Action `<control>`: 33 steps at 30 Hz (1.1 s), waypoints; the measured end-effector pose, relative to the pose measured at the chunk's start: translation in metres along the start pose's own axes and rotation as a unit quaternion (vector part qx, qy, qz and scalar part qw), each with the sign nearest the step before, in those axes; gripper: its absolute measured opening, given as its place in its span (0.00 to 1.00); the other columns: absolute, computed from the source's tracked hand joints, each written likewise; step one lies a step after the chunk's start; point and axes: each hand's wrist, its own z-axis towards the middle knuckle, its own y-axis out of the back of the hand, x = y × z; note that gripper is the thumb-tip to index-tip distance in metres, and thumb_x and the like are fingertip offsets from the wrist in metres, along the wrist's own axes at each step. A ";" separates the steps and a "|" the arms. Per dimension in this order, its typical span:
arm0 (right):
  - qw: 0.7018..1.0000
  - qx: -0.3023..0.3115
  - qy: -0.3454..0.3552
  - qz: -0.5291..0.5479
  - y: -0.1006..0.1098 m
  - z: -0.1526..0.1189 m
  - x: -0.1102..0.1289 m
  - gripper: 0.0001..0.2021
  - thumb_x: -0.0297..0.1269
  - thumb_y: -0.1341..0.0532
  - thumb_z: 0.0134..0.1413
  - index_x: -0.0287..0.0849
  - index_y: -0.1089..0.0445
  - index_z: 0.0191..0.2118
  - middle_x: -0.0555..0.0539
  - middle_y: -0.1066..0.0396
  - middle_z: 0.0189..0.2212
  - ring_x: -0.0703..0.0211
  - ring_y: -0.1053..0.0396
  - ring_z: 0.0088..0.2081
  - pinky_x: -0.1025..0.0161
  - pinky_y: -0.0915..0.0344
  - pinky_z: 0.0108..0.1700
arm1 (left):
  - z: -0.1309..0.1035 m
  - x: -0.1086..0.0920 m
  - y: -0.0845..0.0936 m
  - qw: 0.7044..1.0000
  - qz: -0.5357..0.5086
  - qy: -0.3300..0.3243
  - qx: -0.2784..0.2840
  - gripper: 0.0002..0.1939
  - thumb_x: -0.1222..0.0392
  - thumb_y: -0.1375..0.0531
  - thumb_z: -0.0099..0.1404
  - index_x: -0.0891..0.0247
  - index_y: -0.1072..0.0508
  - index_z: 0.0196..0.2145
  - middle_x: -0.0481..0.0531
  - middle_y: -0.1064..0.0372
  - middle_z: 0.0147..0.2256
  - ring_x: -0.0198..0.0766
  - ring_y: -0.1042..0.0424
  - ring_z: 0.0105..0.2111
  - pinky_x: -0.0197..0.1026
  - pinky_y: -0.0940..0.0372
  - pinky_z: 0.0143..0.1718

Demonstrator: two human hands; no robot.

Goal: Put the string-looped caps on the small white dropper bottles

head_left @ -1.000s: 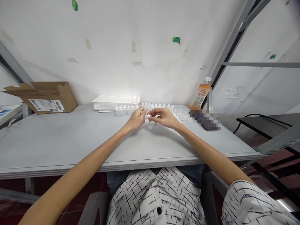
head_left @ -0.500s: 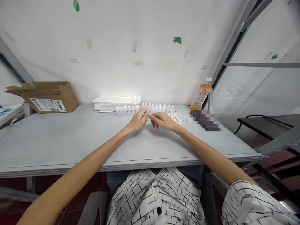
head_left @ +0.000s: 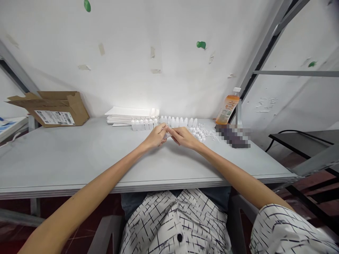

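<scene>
Small whitish piece: the small whitish piece (head_left: 167, 135) is between the two hands, at the fingertips, above the table (head_left: 92, 155). It is mostly covered, so its exact form I cannot tell.
Slipping: in my judgement, this piece could turn or jump out of the fingers, because it is small, looks smooth, and the fingertips have only little surface on it. A pressure not in line could also make it tilt.
Squeezing: if it is soft, a too strong grip could bend it; its stiffness I cannot tell.
Bottles behind: the row of white bottles (head_left: 177, 122) stands just beyond the fingers, so a knuckle which moves forward could push one, and this one could tip its neighbours.
Bottles with thin tips: the small bottles with tips (head_left: 141, 125) stand beyond and to the left of the left hand; a sideways move of this hand could knock the nearest one.
Loose pieces: the small loose white pieces (head_left: 198, 133) lie just beyond the right hand, and its side could scatter them.
Left hand: the left hand (head_left: 155, 137) is nearly closed, with bent fingers, and grasps the small whitish piece.
Right hand: the right hand (head_left: 184, 137) is partly closed, its thumb and fingers reach to the left fingertips, at the same piece. Whether it pinches the piece or only touches it, I cannot tell.
</scene>
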 end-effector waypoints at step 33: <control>0.999 0.009 0.016 0.044 0.005 0.001 0.004 0.27 0.59 0.51 0.66 0.42 0.39 0.24 0.52 0.38 0.16 0.66 0.40 0.20 0.64 0.42 0.28 | -0.001 0.000 0.008 0.932 0.285 -0.175 -0.142 0.11 0.58 0.55 0.73 0.58 0.45 0.31 0.43 0.45 0.20 0.35 0.41 0.20 0.38 0.49 0.27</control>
